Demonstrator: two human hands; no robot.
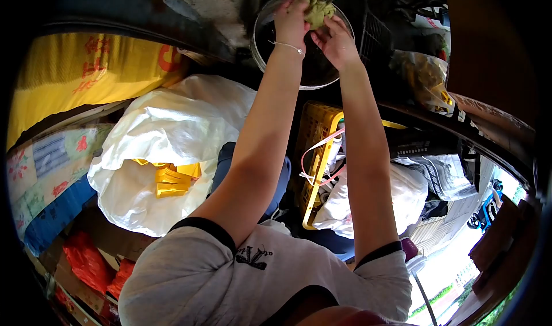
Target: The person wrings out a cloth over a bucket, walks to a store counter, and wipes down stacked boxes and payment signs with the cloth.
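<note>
Both of my arms reach forward over a round metal basin (pixel 258 44) with a dark inside. My left hand (pixel 292 22) is closed on a crumpled yellow-green cloth (pixel 318 10) near the basin's far edge. From the right, my right hand (pixel 336 43) touches the same cloth with its fingertips, the fingers bent around its lower side. The cloth is bunched up between the two hands. A thin bracelet circles my left wrist.
A white plastic bag (pixel 167 119) with yellow pieces (pixel 174 180) lies left. Right of centre is a yellow crate (pixel 314 202) beside another white bag (pixel 409 191). A clear bag (pixel 422 75) sits at the right, near a black wire rack (pixel 375 38). Yellow sacking (pixel 57 73) is far left.
</note>
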